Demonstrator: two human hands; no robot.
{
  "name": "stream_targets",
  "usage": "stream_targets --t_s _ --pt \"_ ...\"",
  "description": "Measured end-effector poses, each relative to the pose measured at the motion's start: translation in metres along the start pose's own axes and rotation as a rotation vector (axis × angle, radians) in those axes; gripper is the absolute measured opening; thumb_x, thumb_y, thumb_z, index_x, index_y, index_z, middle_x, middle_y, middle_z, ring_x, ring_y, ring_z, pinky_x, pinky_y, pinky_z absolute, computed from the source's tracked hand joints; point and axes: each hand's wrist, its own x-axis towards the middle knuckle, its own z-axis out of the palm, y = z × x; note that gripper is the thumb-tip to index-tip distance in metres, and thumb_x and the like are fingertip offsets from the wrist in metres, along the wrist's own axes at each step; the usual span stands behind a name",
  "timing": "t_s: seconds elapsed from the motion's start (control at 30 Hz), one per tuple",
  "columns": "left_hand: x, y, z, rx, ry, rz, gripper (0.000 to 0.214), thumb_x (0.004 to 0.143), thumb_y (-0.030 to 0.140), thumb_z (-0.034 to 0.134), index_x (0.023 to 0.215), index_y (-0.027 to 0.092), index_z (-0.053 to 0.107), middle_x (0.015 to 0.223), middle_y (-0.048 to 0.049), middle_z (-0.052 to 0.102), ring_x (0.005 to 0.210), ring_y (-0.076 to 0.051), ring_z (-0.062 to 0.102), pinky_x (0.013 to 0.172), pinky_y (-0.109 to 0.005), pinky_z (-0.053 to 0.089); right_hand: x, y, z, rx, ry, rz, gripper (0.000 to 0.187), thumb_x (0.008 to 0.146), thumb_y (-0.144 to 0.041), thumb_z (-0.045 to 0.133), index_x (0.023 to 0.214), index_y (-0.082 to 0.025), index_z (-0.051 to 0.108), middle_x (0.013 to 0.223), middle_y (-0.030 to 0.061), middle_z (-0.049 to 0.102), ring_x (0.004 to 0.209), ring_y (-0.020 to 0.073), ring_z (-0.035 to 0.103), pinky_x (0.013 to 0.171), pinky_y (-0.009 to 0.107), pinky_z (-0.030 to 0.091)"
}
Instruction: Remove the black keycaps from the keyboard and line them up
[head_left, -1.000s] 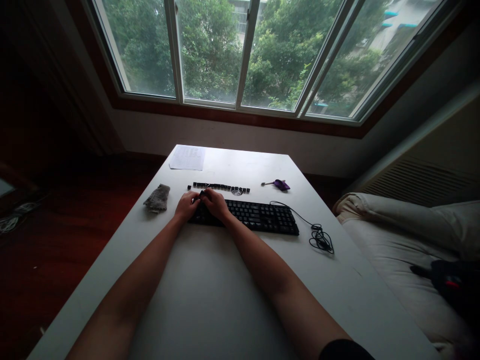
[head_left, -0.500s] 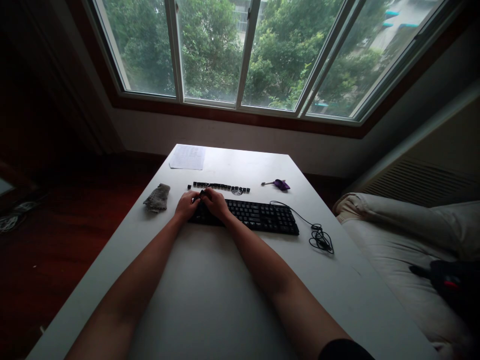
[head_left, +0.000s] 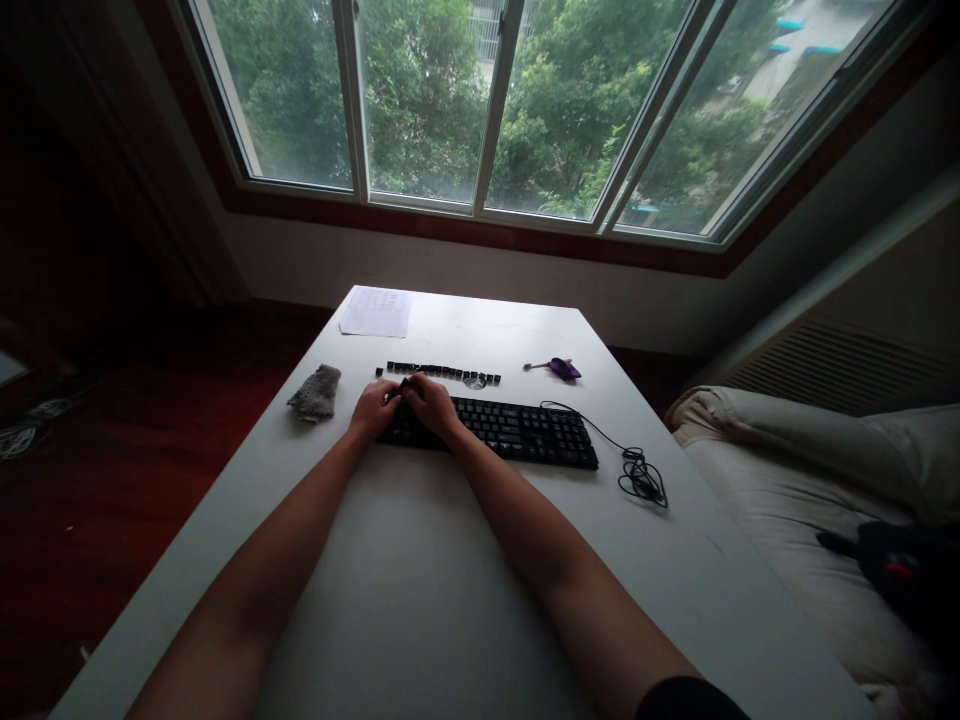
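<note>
- Nothing on my white table [head_left: 420,600] has shifted since a second ago; both hands stay put, and only my view has tipped slightly.
- My left hand [head_left: 373,408] and right hand [head_left: 433,404] meet over the left end of the black wired keyboard [head_left: 517,432], fingers curled together on a small dark piece; I cannot tell which hand grips it.
- Loose black keycaps in a row [head_left: 442,373] lie just behind them.
- Beside my left hand sits a grey fuzzy cloth [head_left: 315,393].

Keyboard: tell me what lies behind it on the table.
Behind the keyboard lies a row of loose keycaps, with a purple tool to its right. Both hands cover the row's near-left part.
</note>
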Motion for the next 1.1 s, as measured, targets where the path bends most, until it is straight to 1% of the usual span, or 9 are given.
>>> stream_targets --t_s 0.1,0.33,0.47,0.63,0.83,1.1 --pt "0.0 -0.0005 0.0003 0.002 0.004 -0.001 0.021 0.086 0.023 0.056 0.102 0.024 0.068 0.107 -0.0055 0.067 0.104 -0.025 0.057 0.087 -0.039 0.051 0.0 0.0003 0.0 0.001 0.004 -0.003 0.014 0.09 -0.036 0.053 0.092 -0.024 0.06 0.076 -0.0013 0.063 0.07 0.0176 0.057 0.067 0.026 0.039" --pt "-0.0001 -0.0015 0.0015 0.005 0.004 -0.007 0.021 0.086 0.024 0.056 0.103 0.024 0.068 0.107 -0.0055 0.067 0.105 -0.025 0.057 0.088 -0.039 0.051 0.0 -0.0003 -0.0004 -0.01 -0.003 0.014 0.014 0.09 -0.035 0.054 0.095 -0.025 0.061 0.08 -0.0005 0.066 0.073 0.0185 0.059 0.07 0.026 0.041" --pt "-0.0001 -0.0011 0.0016 -0.003 0.004 0.001 0.021 0.086 0.024 0.056 0.103 0.024 0.068 0.107 -0.0052 0.067 0.104 -0.024 0.058 0.089 -0.04 0.051 -0.001 -0.0022 -0.0026 0.004 -0.004 -0.004 0.014 0.09 -0.035 0.054 0.094 -0.025 0.061 0.08 -0.0005 0.066 0.073 0.0186 0.059 0.07 0.026 0.041" --pt "0.0001 -0.0027 0.0018 0.001 -0.005 0.004 0.02 0.087 0.025 0.056 0.103 0.024 0.068 0.107 -0.0055 0.067 0.104 -0.025 0.058 0.088 -0.04 0.052 -0.0011 -0.0037 -0.0036 0.004 -0.009 0.027 0.015 0.09 -0.036 0.054 0.095 -0.025 0.062 0.083 0.0005 0.068 0.075 0.0193 0.06 0.071 0.027 0.042" --pt "0.0 -0.0031 0.0025 0.004 0.003 0.015 0.019 0.087 0.025 0.055 0.102 0.024 0.067 0.106 -0.0055 0.067 0.103 -0.024 0.058 0.088 -0.04 0.052 -0.0008 -0.0029 -0.0034 0.009 -0.006 0.008 0.013 0.09 -0.035 0.054 0.094 -0.025 0.061 0.079 -0.0007 0.065 0.073 0.0185 0.059 0.07 0.026 0.042" --pt "0.0005 0.0007 0.0013 0.005 -0.002 -0.006 0.021 0.086 0.024 0.056 0.102 0.024 0.069 0.107 -0.0058 0.067 0.105 -0.025 0.058 0.088 -0.04 0.052 -0.0016 -0.0038 -0.0041 -0.008 -0.003 0.015 0.012 0.089 -0.034 0.054 0.092 -0.025 0.06 0.079 -0.0005 0.065 0.073 0.0186 0.059 0.07 0.026 0.042"
